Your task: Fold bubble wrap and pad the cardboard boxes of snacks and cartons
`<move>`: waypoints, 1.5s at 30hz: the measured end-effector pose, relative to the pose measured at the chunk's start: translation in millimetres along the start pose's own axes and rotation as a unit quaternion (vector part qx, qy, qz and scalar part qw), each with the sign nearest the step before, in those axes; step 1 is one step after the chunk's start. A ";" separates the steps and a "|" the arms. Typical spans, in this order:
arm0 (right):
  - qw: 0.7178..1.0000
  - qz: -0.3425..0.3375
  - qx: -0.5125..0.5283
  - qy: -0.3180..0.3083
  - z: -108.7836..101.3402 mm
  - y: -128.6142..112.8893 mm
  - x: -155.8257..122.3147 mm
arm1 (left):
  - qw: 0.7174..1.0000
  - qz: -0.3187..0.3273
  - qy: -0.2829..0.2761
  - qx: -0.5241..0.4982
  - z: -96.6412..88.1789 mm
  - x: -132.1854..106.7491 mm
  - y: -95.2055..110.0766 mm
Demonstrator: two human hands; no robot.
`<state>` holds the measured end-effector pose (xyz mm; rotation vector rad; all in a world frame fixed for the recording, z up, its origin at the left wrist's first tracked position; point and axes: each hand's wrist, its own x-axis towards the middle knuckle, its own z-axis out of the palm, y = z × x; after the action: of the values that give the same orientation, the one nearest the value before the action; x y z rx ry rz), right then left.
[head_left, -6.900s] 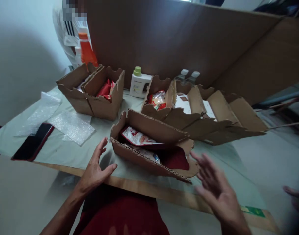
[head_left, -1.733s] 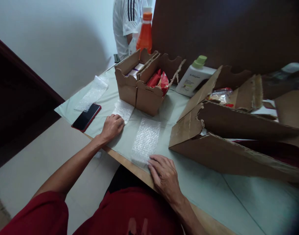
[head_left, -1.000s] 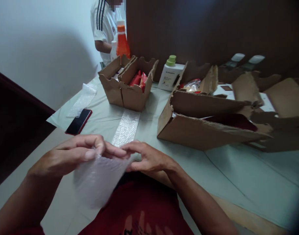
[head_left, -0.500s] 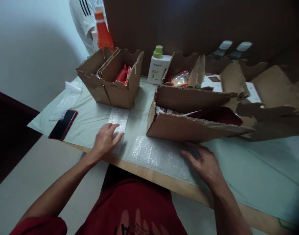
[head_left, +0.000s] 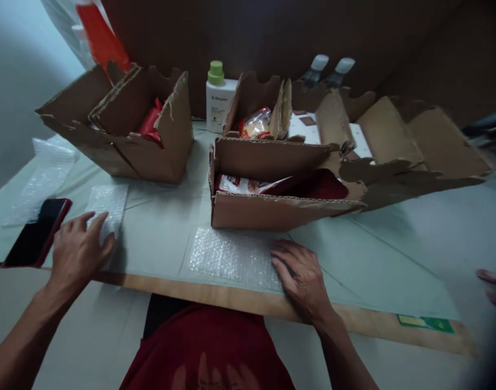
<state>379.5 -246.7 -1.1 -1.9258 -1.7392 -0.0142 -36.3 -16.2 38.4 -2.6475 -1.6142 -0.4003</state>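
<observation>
My left hand rests on a narrow strip of bubble wrap at the table's front left, its fingers spread and bent. Beside that hand lies a black phone with a red rim. My right hand lies on the right end of a wider bubble wrap piece, fingers apart, thumb stretched toward its middle. This piece is flat on the cloth, just in front of a long cardboard box that holds printed packets. Neither hand grips anything.
Behind stand a divided cardboard box with a red packet, a white bottle with a green cap, an orange bottle and more open boxes. Loose bubble wrap lies far left. Part of another person shows at the right edge.
The view has swung right. My left hand and the narrow bubble wrap strip have slid left, closer to the phone. My right hand stays on the wider piece.
</observation>
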 end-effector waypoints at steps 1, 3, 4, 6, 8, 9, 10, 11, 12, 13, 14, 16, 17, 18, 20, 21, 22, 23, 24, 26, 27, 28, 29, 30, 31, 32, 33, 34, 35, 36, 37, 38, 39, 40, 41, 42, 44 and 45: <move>1.000 0.003 -0.003 0.004 -2.2 4.1 0.4 | 1.000 0.010 0.024 -0.003 -0.3 -1.6 7.8; 1.000 0.001 -0.023 0.015 -3.5 12.9 2.6 | 0.996 0.074 0.043 -0.032 6.9 -5.1 36.7; 0.999 -0.001 -0.038 0.020 -2.5 17.0 4.2 | 0.991 0.114 0.044 -0.054 13.7 -6.7 55.8; 0.997 -0.006 -0.076 0.021 2.1 23.1 7.8 | 0.985 0.152 0.021 -0.075 30.4 -8.0 96.9; 0.994 -0.010 -0.108 0.018 7.0 25.8 10.0 | 0.987 0.143 -0.011 -0.071 46.3 -7.0 133.1; 0.993 -0.011 -0.116 0.018 8.3 26.0 9.9 | 0.988 0.134 -0.022 -0.074 52.6 -6.1 147.2; 0.993 -0.010 -0.117 0.022 8.4 25.5 9.0 | 0.988 0.126 -0.028 -0.083 57.4 -5.5 157.9; 0.994 -0.008 -0.110 0.028 7.4 24.3 7.1 | 0.988 0.120 -0.028 -0.097 60.5 -5.5 165.1; 0.995 -0.004 -0.096 0.033 5.4 22.4 4.4 | 0.986 0.117 -0.019 -0.118 62.0 -6.2 168.6; 0.997 0.004 -0.073 0.034 2.9 19.5 1.1 | 0.983 0.117 -0.007 -0.144 61.9 -7.7 168.5; 0.999 0.015 -0.041 0.029 0.6 15.4 -2.4 | 0.979 0.113 0.003 -0.170 60.1 -9.7 164.6; 0.998 0.045 0.042 0.000 -1.0 2.3 -8.7 | 0.971 0.091 -0.001 -0.219 52.1 -12.7 147.3; 0.994 0.061 0.091 -0.022 0.5 -7.1 -10.6 | 0.969 0.074 -0.011 -0.235 46.4 -12.1 135.3; 0.986 0.074 0.140 -0.049 3.9 -18.2 -11.2 | 0.969 0.054 -0.024 -0.239 40.1 -9.3 122.5; 0.964 0.074 0.227 -0.114 14.5 -44.0 -8.3 | 0.976 0.021 -0.034 -0.214 28.3 4.8 100.0; 0.952 0.061 0.262 -0.147 20.8 -57.5 -5.2 | 0.981 0.012 -0.037 -0.189 24.5 16.1 92.4; 0.939 0.047 0.291 -0.177 26.8 -70.5 -1.4 | 0.986 0.013 -0.038 -0.162 22.9 29.5 88.0; 0.927 0.036 0.314 -0.204 32.0 -82.2 2.9 | 0.989 0.026 -0.041 -0.142 23.9 44.1 86.4; 0.915 0.031 0.331 -0.228 36.1 -92.1 7.3 | 0.989 0.047 -0.047 -0.130 27.2 58.7 87.0; 0.897 0.050 0.352 -0.264 40.4 -105.3 15.7 | 0.989 0.077 -0.066 -0.111 37.2 82.0 90.8; 0.887 0.069 0.360 -0.280 40.6 -108.6 19.4 | 0.989 0.084 -0.066 -0.098 41.1 88.1 92.5; 0.877 0.093 0.367 -0.294 39.7 -110.1 22.6 | 0.989 0.093 -0.056 -0.099 42.5 88.9 93.5; 0.866 0.120 0.378 -0.306 38.1 -110.4 25.2 | 0.987 0.104 -0.042 -0.115 40.6 83.9 93.9; 0.850 0.150 0.393 -0.316 36.0 -110.0 27.1 | 0.983 0.115 -0.031 -0.142 35.3 73.2 93.8; 0.832 0.181 0.412 -0.325 33.7 -109.2 28.4 | 0.974 0.130 -0.030 -0.183 27.3 57.5 93.4; 0.811 0.209 0.435 -0.331 31.6 -108.5 29.3 | 0.962 0.147 -0.038 -0.228 17.8 38.1 93.1; 0.790 0.234 0.458 -0.334 30.1 -107.9 30.0 | 0.947 0.160 -0.060 -0.271 8.2 16.6 93.1; 0.772 0.254 0.478 -0.335 29.3 -107.5 30.5 | 0.932 0.180 -0.087 -0.302 0.1 -5.1 93.7; 0.757 0.269 0.492 -0.334 29.4 -107.3 31.2 | 0.924 0.193 -0.104 -0.314 -5.4 -25.3 95.3; 0.747 0.280 0.502 -0.335 30.2 -107.2 31.9 | 0.921 0.206 -0.109 -0.313 -7.6 -42.6 97.8; 0.739 0.289 0.508 -0.336 31.7 -107.0 32.6 | 0.922 0.215 -0.104 -0.305 -6.3 -56.1 101.1; 0.732 0.296 0.511 -0.340 33.5 -106.9 33.1 | 0.926 0.217 -0.090 -0.294 -2.0 -65.3 104.9; 0.725 0.300 0.515 -0.345 35.1 -106.8 33.3 | 0.931 0.212 -0.072 -0.288 4.2 -70.3 108.6; 0.719 0.301 0.520 -0.348 36.2 -106.7 33.0 | 0.934 0.199 -0.055 -0.291 11.3 -71.6 111.7; 0.718 0.299 0.525 -0.345 36.3 -106.6 32.2 | 0.936 0.177 -0.042 -0.301 18.0 -69.8 114.0; 0.727 0.293 0.526 -0.330 35.4 -106.6 30.9 | 0.937 0.147 -0.034 -0.316 23.3 -66.0 115.3; 0.785 0.264 0.497 -0.257 30.7 -107.0 27.9 | 0.935 0.075 -0.034 -0.346 28.8 -55.5 115.8; 0.829 0.233 0.464 -0.210 27.6 -107.6 26.8 | 0.933 0.037 -0.042 -0.357 29.2 -50.3 115.4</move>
<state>275.0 -209.0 25.6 -1.5485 -1.0714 1.2725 49.2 -109.8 12.6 -3.2467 -1.6092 -1.0629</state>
